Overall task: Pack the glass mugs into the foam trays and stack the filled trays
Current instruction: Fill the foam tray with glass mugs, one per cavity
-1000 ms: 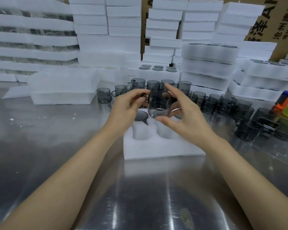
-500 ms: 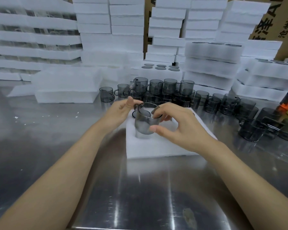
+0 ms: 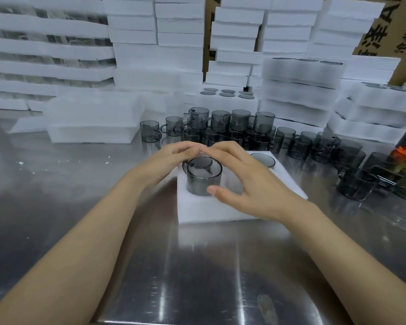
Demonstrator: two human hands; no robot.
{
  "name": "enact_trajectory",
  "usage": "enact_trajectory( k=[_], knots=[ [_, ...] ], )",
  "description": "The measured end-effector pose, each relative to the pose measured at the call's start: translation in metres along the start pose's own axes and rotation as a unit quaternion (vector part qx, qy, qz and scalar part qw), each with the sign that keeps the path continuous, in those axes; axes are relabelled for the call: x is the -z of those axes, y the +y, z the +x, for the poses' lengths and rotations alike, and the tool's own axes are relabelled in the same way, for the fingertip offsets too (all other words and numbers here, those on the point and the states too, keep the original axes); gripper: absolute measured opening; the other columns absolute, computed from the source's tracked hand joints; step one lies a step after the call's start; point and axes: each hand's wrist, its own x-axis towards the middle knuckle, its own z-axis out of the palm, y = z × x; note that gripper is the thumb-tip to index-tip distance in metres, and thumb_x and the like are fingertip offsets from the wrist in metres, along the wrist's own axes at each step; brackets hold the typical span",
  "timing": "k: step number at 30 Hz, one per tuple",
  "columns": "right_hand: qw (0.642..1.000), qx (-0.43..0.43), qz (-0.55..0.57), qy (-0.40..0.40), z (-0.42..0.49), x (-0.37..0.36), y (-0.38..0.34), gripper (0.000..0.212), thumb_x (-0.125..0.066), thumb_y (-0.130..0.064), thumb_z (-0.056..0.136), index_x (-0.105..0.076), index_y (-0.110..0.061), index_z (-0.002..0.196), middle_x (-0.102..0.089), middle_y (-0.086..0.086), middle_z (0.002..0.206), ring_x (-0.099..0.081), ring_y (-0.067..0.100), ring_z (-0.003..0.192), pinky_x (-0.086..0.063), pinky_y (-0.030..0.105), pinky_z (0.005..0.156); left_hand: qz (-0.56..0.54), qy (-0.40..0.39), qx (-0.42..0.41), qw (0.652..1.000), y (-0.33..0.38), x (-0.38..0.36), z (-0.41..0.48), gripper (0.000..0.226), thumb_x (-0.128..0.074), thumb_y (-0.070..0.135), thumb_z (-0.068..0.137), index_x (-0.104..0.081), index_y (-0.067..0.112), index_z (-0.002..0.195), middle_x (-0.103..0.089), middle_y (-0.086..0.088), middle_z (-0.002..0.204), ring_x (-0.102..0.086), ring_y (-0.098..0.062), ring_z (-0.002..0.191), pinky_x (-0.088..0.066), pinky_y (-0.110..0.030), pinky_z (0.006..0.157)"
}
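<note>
The glass mug (image 3: pixel 204 181) is standing upright, with its mouth up, in the near-left pocket of the foam tray (image 3: pixel 211 209), and it is lying directly between the two hands. Most of its wall is showing above the foam, so it is probably not yet pushed fully down.

The right hand (image 3: pixel 249 184) is clamping it. The thumb (image 3: pixel 215 191) is pressing on the near wall low down, and the fingers (image 3: pixel 223 148) are arching over the rim to the far side. The left hand (image 3: pixel 171 160) is curling against the far-left side, where the handle (image 3: pixel 184 165) is pointing (only a dark curve of it is showing). Whether this hand is really pinching the handle, one cannot tell. The fingertips of both hands are nearly meeting behind the rim.

The long axis of the mug is vertical, the same as the pocket, so the coming move is most likely a straight push downward. Both hands are at the mug, but the right one has the firmer hold. The handle will probably need its slot on the left.

A second mug (image 3: pixel 263 159) is already sitting deep in the far-right pocket. Loose mugs (image 3: pixel 239 120) are waiting just behind the tray on the steel table (image 3: pixel 197 266).
</note>
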Motion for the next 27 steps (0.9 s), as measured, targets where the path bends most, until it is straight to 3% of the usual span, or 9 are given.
enact_trajectory(
  k=[3,7,12,17,21,24,27],
  knots=[
    [0.999,0.028,-0.016,-0.020,-0.001,-0.002,0.000,0.056,-0.058,-0.032,0.092,-0.039,-0.028,0.145,-0.034,-0.014,0.149,-0.039,0.007,0.132,-0.043,0.040,0.100,-0.009,0.008,-0.001,1.000,0.000,-0.003,0.001,0.037,-0.057,0.045,0.086,-0.066,0.025,0.115,-0.067,0.008,0.120,-0.056,-0.003,0.118,-0.035,-0.028,0.107],
    [0.999,0.010,-0.032,-0.031,0.000,-0.005,-0.001,0.056,-0.058,-0.033,0.091,-0.040,-0.031,0.143,-0.038,-0.011,0.140,-0.046,0.009,0.117,-0.048,0.040,0.088,0.033,0.033,0.012,0.999,0.002,-0.008,0.002,0.027,-0.058,0.031,0.092,-0.067,0.019,0.114,-0.063,0.004,0.123,-0.055,-0.007,0.119,-0.035,-0.035,0.111],
    [0.996,-0.015,-0.089,-0.027,0.002,-0.013,-0.009,0.063,-0.048,-0.042,0.085,-0.033,-0.038,0.146,-0.039,-0.006,0.126,-0.036,0.003,0.097,-0.049,0.036,0.077,0.052,0.038,0.008,0.998,0.006,-0.009,-0.001,0.023,-0.052,0.019,0.097,-0.066,0.014,0.115,-0.058,-0.002,0.123,-0.054,-0.013,0.119,-0.035,-0.039,0.111],
    [0.991,-0.033,-0.112,-0.064,0.003,-0.018,-0.016,0.062,-0.044,-0.058,0.088,-0.032,-0.039,0.145,-0.038,-0.006,0.131,-0.036,0.009,0.116,-0.042,0.034,0.093,0.050,0.044,0.022,0.998,0.003,-0.009,0.001,0.023,-0.050,0.021,0.099,-0.066,0.019,0.115,-0.056,-0.001,0.127,-0.051,-0.013,0.123,-0.035,-0.040,0.111],
    [0.979,-0.024,-0.152,-0.132,0.001,-0.019,-0.015,0.073,-0.046,-0.060,0.089,-0.017,-0.036,0.151,-0.026,-0.011,0.151,-0.027,0.012,0.132,-0.031,0.038,0.108,0.049,0.060,0.027,0.997,0.001,-0.013,0.004,0.022,-0.049,0.017,0.099,-0.067,0.028,0.107,-0.055,0.001,0.125,-0.050,-0.008,0.121,-0.038,-0.024,0.104],
    [0.964,0.004,-0.200,-0.173,0.001,-0.016,-0.011,0.080,-0.041,-0.064,0.089,-0.005,-0.032,0.153,-0.006,-0.016,0.159,-0.005,0.015,0.145,-0.005,0.040,0.120,0.051,0.067,0.026,0.996,0.001,-0.013,0.005,0.025,-0.047,0.013,0.098,-0.066,0.025,0.108,-0.054,0.001,0.126,-0.049,-0.003,0.117,-0.039,-0.014,0.095],
    [0.963,0.005,-0.187,-0.196,0.003,-0.016,-0.009,0.083,-0.038,-0.068,0.088,-0.003,-0.031,0.153,0.004,-0.018,0.159,0.019,0.011,0.145,0.014,0.038,0.118,0.055,0.072,0.032,0.995,0.002,-0.014,0.006,0.027,-0.046,0.008,0.097,-0.066,0.022,0.110,-0.053,0.001,0.126,-0.049,-0.004,0.118,-0.040,-0.012,0.092]
  ],
)
